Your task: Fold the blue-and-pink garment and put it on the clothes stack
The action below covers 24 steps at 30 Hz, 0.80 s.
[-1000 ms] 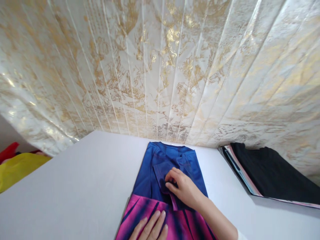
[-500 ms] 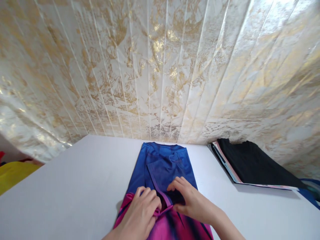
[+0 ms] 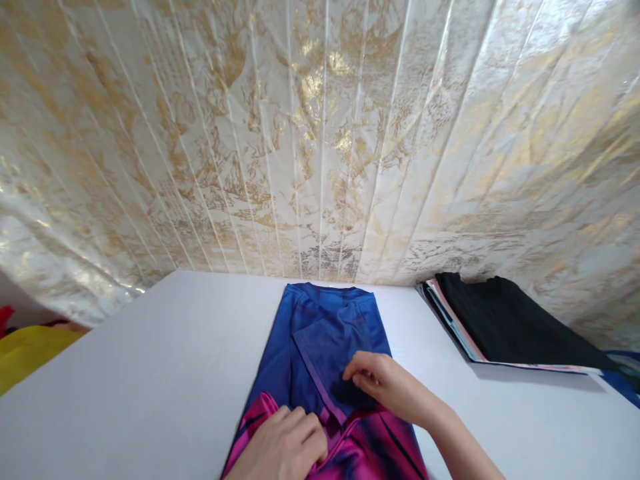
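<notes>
A blue and pink shirt (image 3: 270, 357) lies folded lengthwise on the white table, its neckline at the far end. A sleeve (image 3: 336, 347) with a purple hem is folded inward over its blue part. My left hand (image 3: 287, 445) is closed on the pink lower part (image 3: 353, 448), which is bunched and partly turned up toward the blue. Just above the sleeve and the pink edge hovers my right hand (image 3: 383, 381), its fingers bent, thumb apart from them, holding nothing. The shirt's near end is cut off by the bottom of the view.
At the right, a stack of folded clothes with a black shirt (image 3: 517, 327) on top rests on the white table (image 3: 165, 373). Something yellow (image 3: 35, 350) lies beyond the left edge. A gold-patterned covering (image 3: 310, 140) rises behind the table.
My right hand has let go of the pink edge and risen slightly away to the right. My left hand has drawn down toward me, and the pink fabric has moved nearer with it.
</notes>
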{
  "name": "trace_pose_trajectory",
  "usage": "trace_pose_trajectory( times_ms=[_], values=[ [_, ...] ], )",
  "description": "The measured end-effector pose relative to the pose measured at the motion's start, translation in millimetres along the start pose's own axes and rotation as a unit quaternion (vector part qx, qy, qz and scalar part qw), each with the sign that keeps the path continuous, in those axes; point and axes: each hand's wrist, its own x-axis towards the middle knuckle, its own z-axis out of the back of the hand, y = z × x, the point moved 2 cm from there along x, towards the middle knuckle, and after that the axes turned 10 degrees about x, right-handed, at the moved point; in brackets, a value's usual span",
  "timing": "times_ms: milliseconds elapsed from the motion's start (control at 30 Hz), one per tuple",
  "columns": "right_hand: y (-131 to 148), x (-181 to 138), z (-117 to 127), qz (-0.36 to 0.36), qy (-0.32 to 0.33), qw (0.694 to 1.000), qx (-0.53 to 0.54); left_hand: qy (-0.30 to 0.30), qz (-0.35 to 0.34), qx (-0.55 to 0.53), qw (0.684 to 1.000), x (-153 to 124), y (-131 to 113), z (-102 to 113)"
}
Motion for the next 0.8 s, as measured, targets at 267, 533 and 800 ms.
trace_pose_trajectory(
  times_ms=[267, 533, 800],
  values=[
    [0, -24, 11, -0.158, 0.001, 0.981, -0.111, -0.015, -0.052, -0.029, 0.998, 0, 8, -16],
    [-2, -37, 2, -0.175, 0.048, 0.967, -0.181, 0.023, -0.014, -0.015, 1.000, 5, 10, -15],
    [34, -58, 2, -0.068, 0.157, 0.978, -0.118, 0.031, -0.073, 0.014, 0.997, -5, 2, 20]
  ],
)
